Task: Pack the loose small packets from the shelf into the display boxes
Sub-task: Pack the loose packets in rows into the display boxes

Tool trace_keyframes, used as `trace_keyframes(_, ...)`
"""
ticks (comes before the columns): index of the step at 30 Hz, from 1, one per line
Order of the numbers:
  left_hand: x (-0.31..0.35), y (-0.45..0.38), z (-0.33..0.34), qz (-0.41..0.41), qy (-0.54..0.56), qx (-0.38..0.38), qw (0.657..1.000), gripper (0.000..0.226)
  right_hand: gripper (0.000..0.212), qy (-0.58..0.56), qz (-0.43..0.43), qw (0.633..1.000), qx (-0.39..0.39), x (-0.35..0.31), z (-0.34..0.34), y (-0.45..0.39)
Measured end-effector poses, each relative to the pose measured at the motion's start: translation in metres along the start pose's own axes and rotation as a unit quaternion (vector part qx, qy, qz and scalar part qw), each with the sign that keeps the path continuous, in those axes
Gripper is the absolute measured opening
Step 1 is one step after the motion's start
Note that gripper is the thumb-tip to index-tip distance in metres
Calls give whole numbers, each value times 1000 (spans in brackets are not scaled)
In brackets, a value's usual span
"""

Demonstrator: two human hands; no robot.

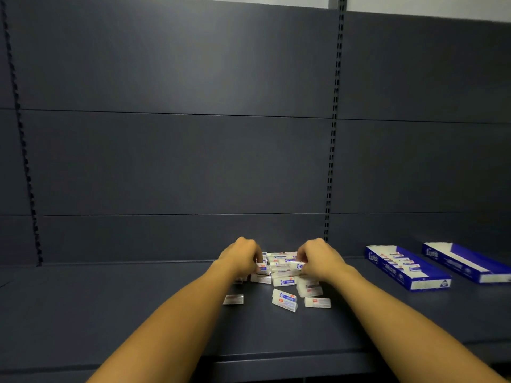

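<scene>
While both arms reach forward over the dark shelf [110, 313], I am at the gathering step: collecting loose packets from the pile [282, 272] before any transfer to the boxes. My left hand [243, 255] is curled over the pile's left edge, its fingers [255, 262] bent down round a small packet [262, 267], though how firmly they grip it I cannot tell. My right hand [318, 259] is curled likewise at the pile's right side, its fingers pinching a second packet [297, 265] by its end. Each packet is a small white oblong block with blue and red print, sharp-edged and apparently film-wrapped, so I judge it light and somewhat slippery. Several stray packets [284, 299] lie apart from the pile, nearer to me. To my right stand two long, shallow, blue-and-white cardboard display boxes: the nearer box [431, 283] holds a row of packets down its length; the farther box [470, 268] shows a pale interior, its contents unclear. The shelf surface and back panel [166, 161] are matt, dark grey metal. The next move, as I judge it, calls for lifting a handful clear, carrying it right, and setting each packet in line with the row in the nearer box.
</scene>
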State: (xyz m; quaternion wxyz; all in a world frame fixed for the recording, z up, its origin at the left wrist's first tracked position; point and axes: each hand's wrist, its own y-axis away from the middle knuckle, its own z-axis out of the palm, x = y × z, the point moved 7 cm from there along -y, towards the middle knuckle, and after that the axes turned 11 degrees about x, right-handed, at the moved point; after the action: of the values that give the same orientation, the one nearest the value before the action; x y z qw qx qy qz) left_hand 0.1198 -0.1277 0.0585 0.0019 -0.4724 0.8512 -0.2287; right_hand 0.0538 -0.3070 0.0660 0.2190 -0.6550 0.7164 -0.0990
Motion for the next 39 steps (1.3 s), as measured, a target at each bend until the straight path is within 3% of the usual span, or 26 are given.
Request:
trace_keyframes(9,75,-13,21,95,54,-14,994,22,18,41,124,991,38,60,-43,44)
trace_keyframes(17,134,-4,31,124,66,-29,990,18,17,71,164,983,48,109,-78,83)
trace_keyframes(39,312,22,66,103,67,-10,992,18,12,19,130,991,7,276,-130,167)
